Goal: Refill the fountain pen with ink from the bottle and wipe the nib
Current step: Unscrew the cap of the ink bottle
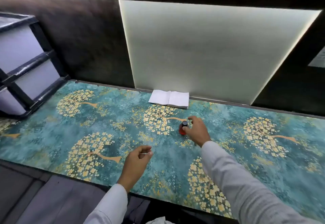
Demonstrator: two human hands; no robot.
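Note:
A small ink bottle (182,131) with red ink and a black cap stands upright on the teal flowered table cover (105,123), right of centre. My right hand (197,130) is at the bottle's right side. Its thumb touches the cap and its curved fingers are spread behind the bottle with a gap. My left hand (139,157) hovers over the cover nearer to me, fingers loosely curled, holding nothing. A thin dark object (194,144) peeks out under my right wrist; I cannot tell whether it is the pen.
An open white notebook (168,98) lies at the back edge under a lit white panel (211,51). A black-framed drawer unit (22,62) stands at the far left. Something white and crumpled (158,220) shows at the bottom edge by my lap.

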